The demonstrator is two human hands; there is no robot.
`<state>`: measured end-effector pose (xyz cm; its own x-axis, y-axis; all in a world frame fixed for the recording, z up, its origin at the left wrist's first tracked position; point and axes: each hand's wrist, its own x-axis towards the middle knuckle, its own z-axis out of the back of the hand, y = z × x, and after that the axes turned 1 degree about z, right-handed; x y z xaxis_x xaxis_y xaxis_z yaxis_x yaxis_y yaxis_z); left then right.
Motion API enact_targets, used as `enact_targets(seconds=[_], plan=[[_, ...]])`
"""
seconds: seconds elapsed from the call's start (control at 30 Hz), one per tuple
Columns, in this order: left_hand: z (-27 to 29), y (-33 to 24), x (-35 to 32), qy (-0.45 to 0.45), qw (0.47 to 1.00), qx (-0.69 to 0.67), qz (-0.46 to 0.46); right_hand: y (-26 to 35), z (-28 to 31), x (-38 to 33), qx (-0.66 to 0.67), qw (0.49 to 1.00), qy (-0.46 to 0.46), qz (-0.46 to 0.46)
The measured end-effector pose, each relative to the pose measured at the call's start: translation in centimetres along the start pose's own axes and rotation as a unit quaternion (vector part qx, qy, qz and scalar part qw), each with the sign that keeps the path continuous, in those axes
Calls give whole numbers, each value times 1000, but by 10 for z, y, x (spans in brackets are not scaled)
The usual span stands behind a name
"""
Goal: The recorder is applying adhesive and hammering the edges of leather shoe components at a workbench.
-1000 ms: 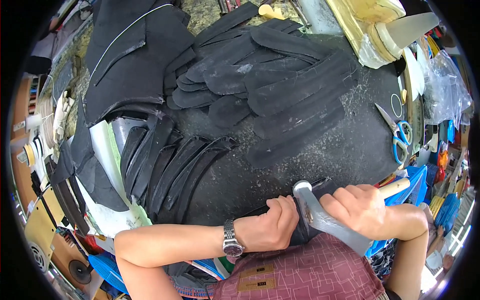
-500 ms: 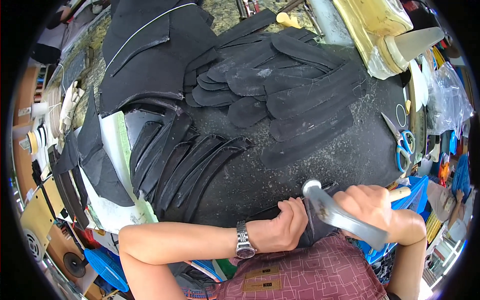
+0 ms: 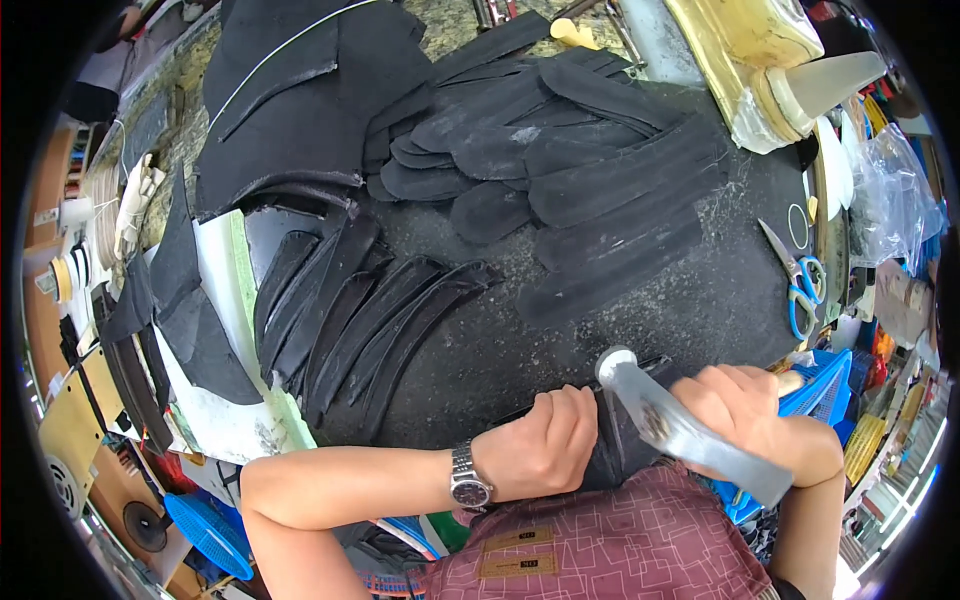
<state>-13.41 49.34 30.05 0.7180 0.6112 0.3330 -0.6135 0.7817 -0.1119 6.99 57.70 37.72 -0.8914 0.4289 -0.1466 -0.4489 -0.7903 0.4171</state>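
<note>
My right hand (image 3: 738, 412) is closed round the handle of a hammer (image 3: 695, 440) with a long, curved metal head. Its round face is down at the near edge of the worktop, over or against a black piece (image 3: 612, 462) of leather-like material; whether they touch I cannot tell. Left of the hammer, my left hand (image 3: 540, 442) is curled with its fingers pressed on that piece, which is partly hidden under the hand. Farther left lie several curved black strips (image 3: 365, 325) with folded edges. Flat black strips with rounded ends (image 3: 620, 190) are heaped beyond.
Large black sheets (image 3: 280, 140) are stacked at the far left of the dark worktop (image 3: 470, 370). Scissors with blue handles (image 3: 800, 285) lie at the right, near a blue basket (image 3: 825, 390). A yellowish bottle with a clear nozzle (image 3: 770, 60) is at the far right.
My left hand has shifted a little to the left along the black piece. The hammer has moved slightly left and its head has turned a little. The heaps look the same.
</note>
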Motion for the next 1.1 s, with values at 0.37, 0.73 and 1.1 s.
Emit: enact_targets(seconds=[0.37,0.73,1.1], plan=[[4,-5,-12,-37,988,-104,111,14,-25,-12,-16,1000,10,-19],[9,-11,-16,16,997,-19,68,7,-14,-2,-37,999,-2,38],[13,-40,-25,26,995,15,100,19,-13,4,-72,996,-42,43]])
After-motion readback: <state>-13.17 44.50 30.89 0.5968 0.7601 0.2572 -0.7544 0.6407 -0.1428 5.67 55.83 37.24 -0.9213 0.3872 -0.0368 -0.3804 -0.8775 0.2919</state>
